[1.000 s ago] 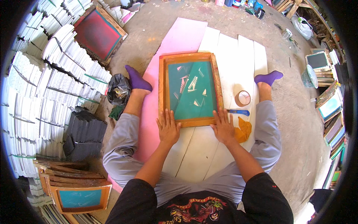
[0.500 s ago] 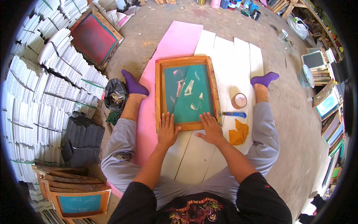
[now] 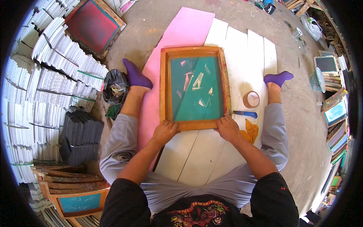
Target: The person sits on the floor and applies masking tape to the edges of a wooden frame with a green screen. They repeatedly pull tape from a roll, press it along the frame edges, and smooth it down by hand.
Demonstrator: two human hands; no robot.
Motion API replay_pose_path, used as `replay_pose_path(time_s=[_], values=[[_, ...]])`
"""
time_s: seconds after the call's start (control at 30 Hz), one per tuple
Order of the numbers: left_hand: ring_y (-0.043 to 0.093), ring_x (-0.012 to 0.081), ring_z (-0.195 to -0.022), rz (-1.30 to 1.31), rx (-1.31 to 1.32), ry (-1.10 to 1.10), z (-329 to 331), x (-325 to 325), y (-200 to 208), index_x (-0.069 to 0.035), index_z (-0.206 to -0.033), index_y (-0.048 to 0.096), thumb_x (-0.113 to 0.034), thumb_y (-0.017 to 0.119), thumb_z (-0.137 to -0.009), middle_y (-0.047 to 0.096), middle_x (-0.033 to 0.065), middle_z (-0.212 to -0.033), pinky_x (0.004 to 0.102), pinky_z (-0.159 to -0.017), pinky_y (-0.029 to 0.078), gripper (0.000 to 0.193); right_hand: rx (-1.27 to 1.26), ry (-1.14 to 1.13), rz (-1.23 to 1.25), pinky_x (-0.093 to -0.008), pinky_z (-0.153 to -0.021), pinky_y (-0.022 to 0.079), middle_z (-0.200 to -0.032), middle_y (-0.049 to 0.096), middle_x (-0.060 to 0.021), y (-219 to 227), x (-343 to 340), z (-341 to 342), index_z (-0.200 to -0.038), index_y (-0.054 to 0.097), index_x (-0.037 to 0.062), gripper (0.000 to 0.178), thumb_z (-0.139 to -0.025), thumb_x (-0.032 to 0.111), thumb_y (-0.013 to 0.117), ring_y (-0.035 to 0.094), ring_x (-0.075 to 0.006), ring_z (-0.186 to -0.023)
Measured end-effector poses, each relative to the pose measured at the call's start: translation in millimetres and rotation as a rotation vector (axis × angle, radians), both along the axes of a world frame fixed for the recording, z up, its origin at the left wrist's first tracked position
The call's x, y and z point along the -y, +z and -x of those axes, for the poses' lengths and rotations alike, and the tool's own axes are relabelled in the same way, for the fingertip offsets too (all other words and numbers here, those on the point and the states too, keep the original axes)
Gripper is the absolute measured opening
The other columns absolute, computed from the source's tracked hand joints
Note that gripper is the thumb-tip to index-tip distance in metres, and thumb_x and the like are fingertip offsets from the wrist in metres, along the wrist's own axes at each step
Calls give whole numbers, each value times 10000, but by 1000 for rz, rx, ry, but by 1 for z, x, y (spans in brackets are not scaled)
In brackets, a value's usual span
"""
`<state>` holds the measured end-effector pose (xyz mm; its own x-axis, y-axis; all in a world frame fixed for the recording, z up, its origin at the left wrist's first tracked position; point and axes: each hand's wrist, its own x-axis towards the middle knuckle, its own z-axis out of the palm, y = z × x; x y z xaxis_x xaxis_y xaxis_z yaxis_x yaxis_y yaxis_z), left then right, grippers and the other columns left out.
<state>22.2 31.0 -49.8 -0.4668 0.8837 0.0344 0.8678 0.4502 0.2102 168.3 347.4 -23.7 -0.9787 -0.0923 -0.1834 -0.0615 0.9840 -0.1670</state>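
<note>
A wooden screen-printing frame point(image 3: 163, 85) with green mesh point(image 3: 185, 109) lies in front of me on pink and white boards. Pale angular shapes show in the mesh. My left hand point(image 3: 165, 131) grips the near left corner of the frame, fingers curled over the wood. At the near right corner my right hand point(image 3: 228, 128) holds the frame the same way. Right of it lie a roll of tape point(image 3: 251, 99), a blue utility knife point(image 3: 245, 114) and an orange-yellow cloth point(image 3: 250, 131), partly covered by my right forearm.
Bundled white stacks point(image 3: 53, 98) and a dark stack point(image 3: 81, 132) rise on the left beside a black plastic bag point(image 3: 114, 87). A red-meshed frame point(image 3: 92, 26) leans at the far left. More wooden frames point(image 3: 334, 113) line the right. My legs flank the white boards point(image 3: 238, 49).
Both hands have gone from lying spread across the frame's near edge to gripping its near corners. The whole view has shifted a little.
</note>
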Motion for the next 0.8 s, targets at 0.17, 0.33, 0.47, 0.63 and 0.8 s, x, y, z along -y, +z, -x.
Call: replay_pose_path(time_s=[0.17,0.33,0.47,0.63,0.8], values=[[656,317,-913,44,59,-5,2,-2,5,-22,-1006,638,-376,771,-828,671,139,-904,416,-844,514,417,78,-2,-53,-486,-1143,382,-1053,671,-191,-2,5,4,-1069,682,-6,399,-860,327,749,603,-374,-1141],[615,361,-991,-333,-67,122,14,-2,47,8,-1250,601,-367,697,-931,613,204,-1058,450,-869,503,501,137,-57,-11,-486,-1109,398,-1114,655,-196,17,13,11,-1120,679,-20,536,-830,423,755,585,-364,-1163],[584,378,-956,-360,367,699,10,15,5,-10,-1427,500,-279,545,-1042,553,223,-1073,459,-858,493,471,194,-87,115,-496,-1065,427,-1200,633,-200,22,54,36,-1155,674,-16,619,-796,482,758,564,-361,-1198],[575,379,-905,-309,443,683,16,14,-7,-19,-1464,468,-265,468,-1076,531,212,-993,452,-837,491,459,142,-98,234,-465,-951,471,-1100,601,-156,-1,115,69,-1127,639,-13,611,-739,427,808,555,-328,-1137],[588,378,-907,-316,461,677,17,17,-9,-14,-1452,487,-235,481,-1067,541,214,-1009,456,-826,495,444,71,-55,305,-453,-901,489,-1067,598,-155,-11,178,99,-1081,629,-9,555,-720,371,813,572,-318,-1084]])
